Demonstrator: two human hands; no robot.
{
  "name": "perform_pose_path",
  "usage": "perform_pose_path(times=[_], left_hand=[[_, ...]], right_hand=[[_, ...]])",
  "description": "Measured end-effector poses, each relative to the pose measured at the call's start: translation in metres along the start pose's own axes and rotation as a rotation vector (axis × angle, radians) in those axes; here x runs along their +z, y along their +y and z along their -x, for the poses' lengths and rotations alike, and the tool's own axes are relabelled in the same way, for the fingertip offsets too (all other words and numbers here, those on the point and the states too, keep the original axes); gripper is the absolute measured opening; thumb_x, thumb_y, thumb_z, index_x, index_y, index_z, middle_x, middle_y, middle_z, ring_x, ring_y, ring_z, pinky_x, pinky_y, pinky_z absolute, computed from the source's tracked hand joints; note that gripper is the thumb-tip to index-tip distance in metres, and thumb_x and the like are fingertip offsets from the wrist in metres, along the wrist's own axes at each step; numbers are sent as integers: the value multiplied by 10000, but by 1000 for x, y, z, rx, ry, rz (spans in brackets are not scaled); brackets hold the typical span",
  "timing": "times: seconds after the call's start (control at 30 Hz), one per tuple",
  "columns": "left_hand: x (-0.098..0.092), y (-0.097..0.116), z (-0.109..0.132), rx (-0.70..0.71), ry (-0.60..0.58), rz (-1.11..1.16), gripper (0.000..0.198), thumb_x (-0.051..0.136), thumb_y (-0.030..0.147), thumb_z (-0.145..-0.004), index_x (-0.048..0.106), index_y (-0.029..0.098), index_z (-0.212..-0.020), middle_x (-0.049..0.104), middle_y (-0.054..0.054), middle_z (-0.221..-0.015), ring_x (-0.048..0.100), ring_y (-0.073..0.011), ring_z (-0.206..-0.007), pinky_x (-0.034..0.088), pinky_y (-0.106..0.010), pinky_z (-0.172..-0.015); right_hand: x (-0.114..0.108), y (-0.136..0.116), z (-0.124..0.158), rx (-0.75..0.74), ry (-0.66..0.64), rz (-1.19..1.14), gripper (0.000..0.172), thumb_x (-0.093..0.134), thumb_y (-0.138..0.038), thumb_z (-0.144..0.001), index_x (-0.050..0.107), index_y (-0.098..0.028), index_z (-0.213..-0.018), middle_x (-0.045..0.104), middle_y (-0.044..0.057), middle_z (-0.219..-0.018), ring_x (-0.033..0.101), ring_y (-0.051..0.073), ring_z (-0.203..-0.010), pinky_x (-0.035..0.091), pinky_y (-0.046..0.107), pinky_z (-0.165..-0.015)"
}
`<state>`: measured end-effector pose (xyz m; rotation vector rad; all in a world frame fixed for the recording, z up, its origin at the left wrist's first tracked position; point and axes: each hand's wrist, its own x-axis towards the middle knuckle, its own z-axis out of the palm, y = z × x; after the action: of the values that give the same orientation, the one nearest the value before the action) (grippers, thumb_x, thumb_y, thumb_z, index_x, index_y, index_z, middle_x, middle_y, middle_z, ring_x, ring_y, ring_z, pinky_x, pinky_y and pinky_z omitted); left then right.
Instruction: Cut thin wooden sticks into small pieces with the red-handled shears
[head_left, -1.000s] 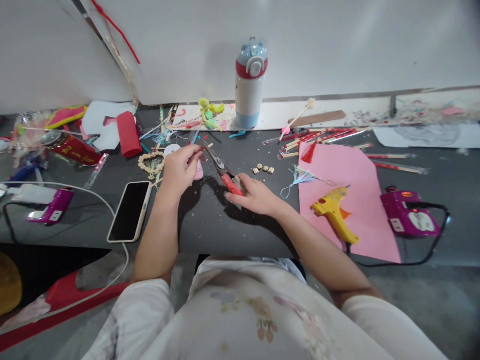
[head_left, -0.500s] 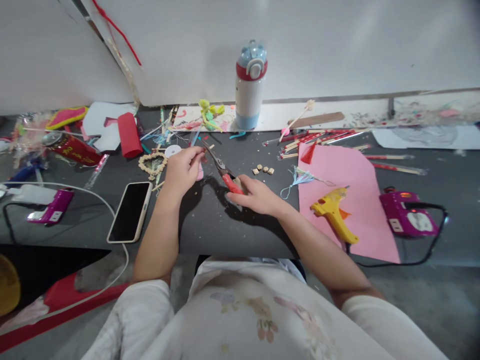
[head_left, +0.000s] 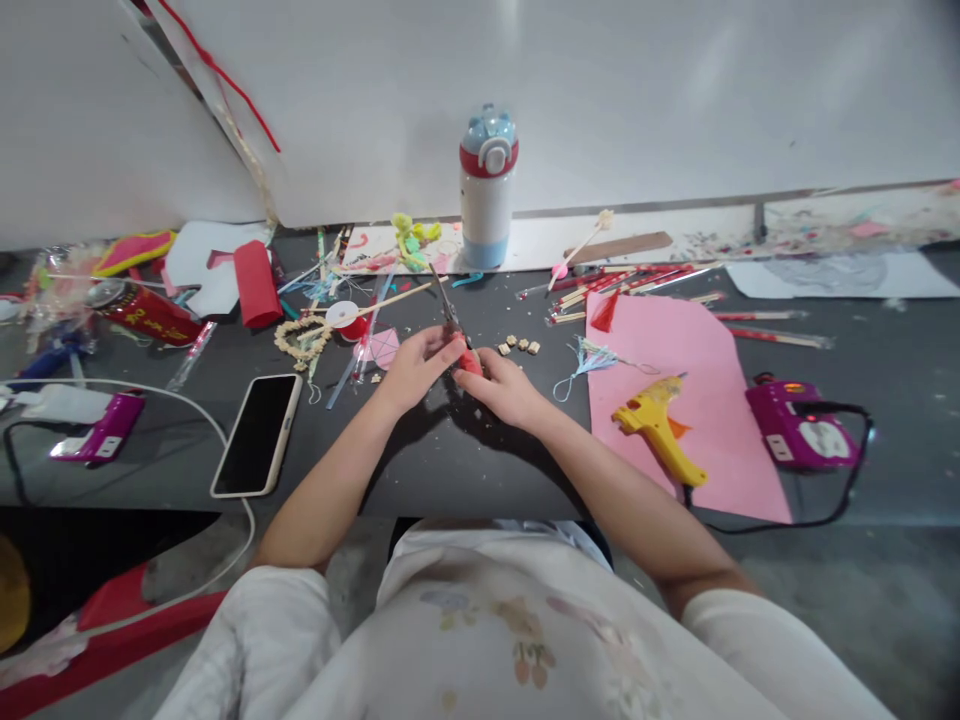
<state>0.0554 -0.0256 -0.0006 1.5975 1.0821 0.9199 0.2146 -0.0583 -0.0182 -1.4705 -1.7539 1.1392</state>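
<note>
Gripping pliers (head_left: pixel 468 358), right hand (head_left: pixel 508 388) angled toward left hand (head_left: pixel 418 368).

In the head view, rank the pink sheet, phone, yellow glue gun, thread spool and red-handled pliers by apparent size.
1. Pink sheet
2. Phone
3. Yellow glue gun
4. Thread spool
Unranked: red-handled pliers, partly covered by the left hand and right hand.
</note>
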Motion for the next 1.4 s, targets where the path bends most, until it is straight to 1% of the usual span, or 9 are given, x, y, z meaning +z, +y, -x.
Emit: perform_pose_path(times=[0.1, 0.27, 0.7, 0.87, 0.97, 1.03, 1.1, 1.2, 1.4], left_hand=[[5, 0, -1, -101, -66, 204, 464, 732, 488, -635, 622, 141, -924, 701, -108, -972, 656, -217, -933, 498, -365, -886], [5, 0, 0, -117, -53, 277, 458, 766, 438, -613, 633, 130, -924, 710, -111, -947, 667, -227, -911, 502, -379, -889], [7, 0, -1, -142, -25, 259, 454, 768, 454, -600, 635, 129, -888, 709, -104, -938, 661, -223, -918, 500, -366, -877], [-5, 0, -1, -42, 37, -9, 449, 656, 525, -705, 644, 142, -940, 704, -96, -939, 659, -199, -889, 507, -348, -843], [-22, 1, 1, 161, 271, -298, 374, 509, 483, -838, 644, 163, -979, 693, -79, -880, 651, -172, -833, 502, -332, -813], [-33, 1, 0, 321, 473, -581, 283, 530, 417, -837, 648, 184, -947, 669, -69, -872, 621, -186, -891, 467, -349, -874], [-42, 0, -2, 433, 581, -770, 254, 550, 371, -828, 640, 190, -981, 654, -84, -939, 589, -214, -980, 432, -377, -925], [-49, -3, -5, 482, 549, -878, 257, 540, 339, -841, 623, 209, -1047, 657, -82, -989, 590, -211, -993, 444, -355, -900], [-54, -11, -4, 494, 533, -806, 216, 509, 324, -869, 645, 232, -1009, 684, -48, -958, 636, -181, -920, 477, -325, -852]], right_hand=[[1, 1, 0, -23, -23, -3, 469, 443, -599, -782, 557, -183, -966, 629, 70, -923, 573, 202, -794, 418, 341, -731], [0, -1, 1, -24, -37, 12, 462, 457, -556, -798, 552, -169, -1032, 626, 116, -1088, 593, 239, -916, 427, 376, -800], [1, 2, 1, -56, -47, -10, 452, 429, -565, -816, 550, -179, -1016, 625, 96, -1067, 589, 227, -908, 423, 367, -805], [0, -1, 0, 13, 14, 48, 483, 414, -635, -786, 523, -187, -933, 618, 70, -900, 572, 216, -803, 416, 347, -727], [-2, -2, 0, 44, 26, 111, 497, 403, -668, -772, 493, -194, -892, 594, 56, -808, 560, 219, -757, 403, 338, -688], [-3, -3, 1, 22, 18, 140, 487, 406, -669, -771, 476, -200, -886, 592, 55, -800, 563, 224, -750, 397, 330, -673], [-3, -4, 2, -15, 5, 174, 471, 422, -652, -775, 465, -202, -907, 603, 64, -821, 572, 231, -752, 390, 323, -666], [-2, -7, 6, -68, -9, 222, 450, 449, -610, -785, 457, -193, -955, 620, 85, -860, 589, 244, -767, 387, 317, -664], [-4, -12, 10, -180, -10, 273, 444, 502, -541, -785, 439, -174, -1025, 612, 82, -847, 589, 243, -768, 390, 312, -670]])
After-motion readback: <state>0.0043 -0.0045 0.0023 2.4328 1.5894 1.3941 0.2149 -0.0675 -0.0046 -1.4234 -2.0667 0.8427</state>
